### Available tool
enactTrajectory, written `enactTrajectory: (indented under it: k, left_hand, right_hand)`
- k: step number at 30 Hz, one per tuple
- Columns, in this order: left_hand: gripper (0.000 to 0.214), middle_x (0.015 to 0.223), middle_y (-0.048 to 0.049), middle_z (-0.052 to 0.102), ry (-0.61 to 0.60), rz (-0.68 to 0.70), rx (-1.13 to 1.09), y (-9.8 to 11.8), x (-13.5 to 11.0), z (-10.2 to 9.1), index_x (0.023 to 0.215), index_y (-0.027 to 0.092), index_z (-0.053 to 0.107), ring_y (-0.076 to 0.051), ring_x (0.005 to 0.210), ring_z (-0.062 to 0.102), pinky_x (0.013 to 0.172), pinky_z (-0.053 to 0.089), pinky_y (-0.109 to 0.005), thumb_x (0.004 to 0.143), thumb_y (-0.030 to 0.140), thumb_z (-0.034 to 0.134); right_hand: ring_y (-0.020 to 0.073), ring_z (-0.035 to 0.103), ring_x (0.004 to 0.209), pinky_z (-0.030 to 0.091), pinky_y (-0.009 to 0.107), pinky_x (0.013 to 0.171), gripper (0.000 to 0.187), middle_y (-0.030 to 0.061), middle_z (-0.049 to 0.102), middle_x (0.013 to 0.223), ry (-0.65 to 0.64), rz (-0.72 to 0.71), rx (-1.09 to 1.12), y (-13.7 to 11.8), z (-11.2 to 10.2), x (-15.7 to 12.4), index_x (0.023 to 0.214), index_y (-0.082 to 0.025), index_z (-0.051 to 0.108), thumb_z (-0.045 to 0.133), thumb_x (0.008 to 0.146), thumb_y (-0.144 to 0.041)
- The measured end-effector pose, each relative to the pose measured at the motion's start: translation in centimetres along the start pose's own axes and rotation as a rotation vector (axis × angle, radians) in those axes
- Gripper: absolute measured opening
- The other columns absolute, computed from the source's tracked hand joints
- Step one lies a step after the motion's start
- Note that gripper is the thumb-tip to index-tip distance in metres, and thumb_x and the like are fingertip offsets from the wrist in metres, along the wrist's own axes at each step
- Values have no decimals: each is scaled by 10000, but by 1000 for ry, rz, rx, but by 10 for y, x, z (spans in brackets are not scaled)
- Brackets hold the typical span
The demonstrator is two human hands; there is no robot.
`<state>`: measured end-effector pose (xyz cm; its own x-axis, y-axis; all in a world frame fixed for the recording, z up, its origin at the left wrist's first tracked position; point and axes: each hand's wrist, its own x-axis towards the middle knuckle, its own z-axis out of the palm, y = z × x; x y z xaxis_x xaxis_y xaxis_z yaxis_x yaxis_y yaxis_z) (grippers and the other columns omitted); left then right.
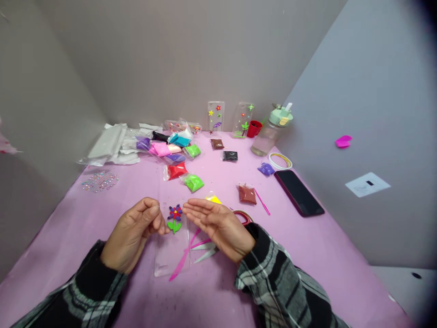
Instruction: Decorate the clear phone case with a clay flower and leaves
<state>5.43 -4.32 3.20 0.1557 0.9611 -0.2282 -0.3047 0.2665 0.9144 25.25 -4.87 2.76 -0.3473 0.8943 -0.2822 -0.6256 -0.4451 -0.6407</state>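
A clear phone case (170, 259) lies on the pink table (307, 255) in front of me. On its upper part sits a clay flower (175, 212) with purple petals, a red centre and green leaves. My left hand (134, 232) is curled, its fingertips pinching the case's left edge beside the leaves. My right hand (218, 223) is held edge-on with its fingers stretched out together. Its fingertips touch the case's upper right edge next to the flower. A yellow clay packet (214, 199) shows just behind my right hand.
Pink plastic tools (184, 257) and white blades (205, 250) lie under my right wrist. Several coloured clay packets (177, 171) are spread mid-table. Two decorated cases (216, 116), a red cup (254, 128) and a water bottle (271, 132) stand at the back wall. A dark phone (298, 192) lies right, a gem sticker sheet (100, 181) left.
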Motion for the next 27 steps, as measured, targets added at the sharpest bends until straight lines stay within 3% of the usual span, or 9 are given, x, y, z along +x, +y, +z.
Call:
enactTrajectory:
  k: [4, 7, 10, 13, 15, 17, 21, 24, 27]
  left_hand:
    - [292, 674, 63, 587, 31, 31, 3, 0, 1, 1, 735, 202, 561, -84, 581, 570, 583, 528, -187, 793, 415, 752]
    - [310, 711, 55, 623, 59, 53, 23, 1, 1, 0, 721, 196, 565, -81, 602, 593, 585, 520, -165, 757, 410, 786]
    - [306, 654, 61, 626, 83, 87, 24, 1, 2, -3, 730, 207, 572, -82, 587, 590, 571, 513, -154, 712, 369, 831]
    - [313, 610, 67, 625, 117, 87, 18, 1, 3, -6, 807, 227, 626, -86, 560, 587, 558, 513, -158, 663, 368, 865]
    - [328, 594, 57, 624, 129, 79, 23, 0, 5, -8, 771, 206, 648, -83, 548, 580, 555, 516, -163, 637, 405, 873]
    - [350, 564, 54, 603, 128, 78, 22, 0, 6, -8, 694, 187, 630, -80, 523, 557, 536, 511, -168, 628, 431, 872]
    - [377, 484, 84, 487, 144, 72, -28, 3, 4, -5, 653, 192, 579, -64, 442, 459, 436, 440, -159, 636, 438, 864]
    - [376, 475, 88, 460, 153, 79, -35, 5, 3, -4, 641, 189, 580, -57, 429, 427, 413, 416, -149, 640, 439, 861]
    - [340, 544, 65, 563, 179, 88, 7, 5, 4, -6, 701, 185, 658, -64, 487, 513, 485, 485, -147, 620, 437, 872]
  right_hand:
    - [228, 627, 1179, 356, 385, 1159, 360, 142, 693, 1183, -55, -22, -23, -1, 3, -1, 1032, -88, 683, 658, 676, -34]
    - [210, 667, 1109, 457, 319, 1059, 305, 151, 687, 1188, -48, -20, -37, -3, 4, -2, 1062, -79, 665, 710, 771, -154]
    - [123, 719, 823, 550, 193, 735, 311, 100, 726, 1059, -32, -1, -53, -3, 1, -2, 1086, -110, 650, 720, 811, -238]
    - [26, 553, 503, 373, 119, 424, 260, 20, 700, 806, 0, -22, -92, -3, -1, 0, 1039, -118, 664, 666, 867, -314]
    - [37, 561, 565, 404, 125, 477, 226, 18, 676, 800, 57, -49, -93, -3, -2, 0, 999, -114, 672, 660, 860, -291]
    - [93, 637, 781, 507, 185, 712, 220, 42, 684, 900, 100, -61, -79, -2, -2, 0, 988, -121, 673, 681, 773, -168]
    - [179, 633, 1038, 416, 365, 1072, 428, 60, 684, 1036, 64, -91, -82, 0, -2, 0, 977, -146, 679, 586, 587, 4]
    - [205, 635, 1110, 361, 394, 1136, 339, 92, 696, 1082, 23, -88, -87, 0, -2, -1, 962, -128, 689, 620, 644, -31]
    - [227, 645, 1134, 379, 405, 1128, 222, 133, 704, 1124, -11, -78, -107, -2, 1, -2, 979, -108, 694, 671, 763, -154]
